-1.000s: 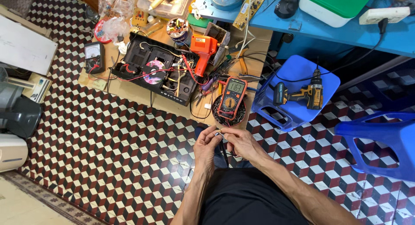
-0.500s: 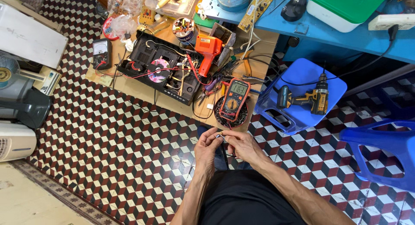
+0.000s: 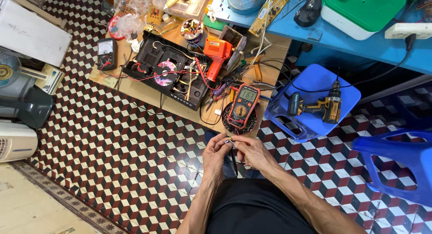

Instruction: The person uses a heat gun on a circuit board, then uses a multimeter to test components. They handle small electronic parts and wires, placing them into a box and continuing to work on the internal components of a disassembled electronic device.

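My left hand and my right hand meet just below a low wooden board, fingertips pinched together around a small component and the thin test probes. Dark leads hang down between the hands. Right above them an orange-and-black digital multimeter rests on a round tin, its display lit. Further up the board lies an opened black disc player with a shiny disc and red wires showing.
An orange soldering gun lies by the player, an analog meter at the board's left. A cordless drill sits on a blue stool; another blue stool stands right. Blue table behind; appliances at left.
The view has shifted, so everything sits a little lower and further right in frame. My hands stay together on the probes, fingers adjusting only slightly.
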